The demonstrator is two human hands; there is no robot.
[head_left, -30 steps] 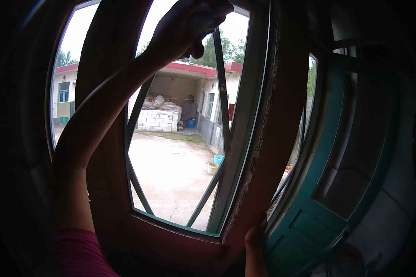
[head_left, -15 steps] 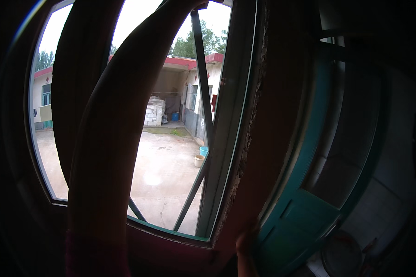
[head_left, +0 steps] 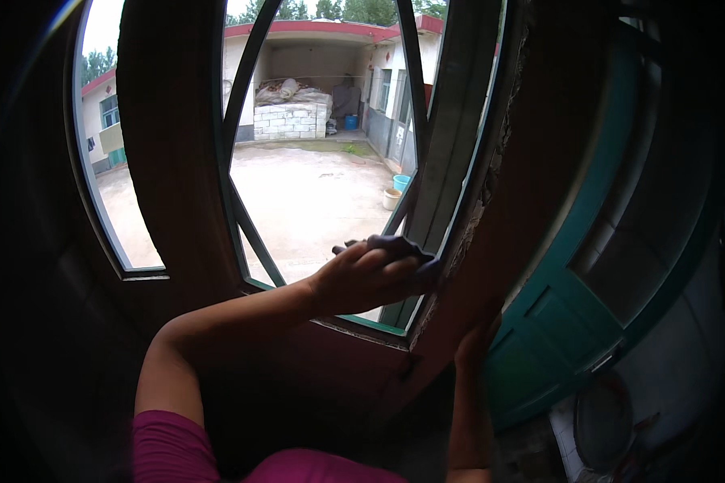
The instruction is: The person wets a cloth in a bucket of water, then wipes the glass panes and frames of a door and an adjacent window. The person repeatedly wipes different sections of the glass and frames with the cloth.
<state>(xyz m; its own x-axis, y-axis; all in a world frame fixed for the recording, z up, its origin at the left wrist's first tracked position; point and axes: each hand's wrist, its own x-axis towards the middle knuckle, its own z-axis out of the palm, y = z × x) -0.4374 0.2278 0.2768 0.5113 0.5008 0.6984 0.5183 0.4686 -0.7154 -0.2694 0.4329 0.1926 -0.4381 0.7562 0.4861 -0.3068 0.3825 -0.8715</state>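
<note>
My left hand (head_left: 354, 278) is closed around a bunched dark cloth (head_left: 399, 248). It holds the cloth at the lower right corner of the window, against the green window frame (head_left: 451, 137). The left arm is bent at the elbow and crosses in front of the lower panes. To the right, my right hand (head_left: 475, 342) is raised against the dark wall beside the green door (head_left: 556, 330). Shadow hides its fingers, so how they are bent does not show.
Diagonal green bars (head_left: 250, 72) cross the window. A dark wide post (head_left: 173, 145) divides it from a narrow pane at left. Flaking plaster edges the frame. Beyond the glass lie a paved yard (head_left: 314, 185), stacked white blocks (head_left: 286, 121) and buckets (head_left: 391, 199).
My left arm has come down from the window's top to its lower right corner, bringing the cloth into view. The view has tilted downward. My right hand stays beside the door.
</note>
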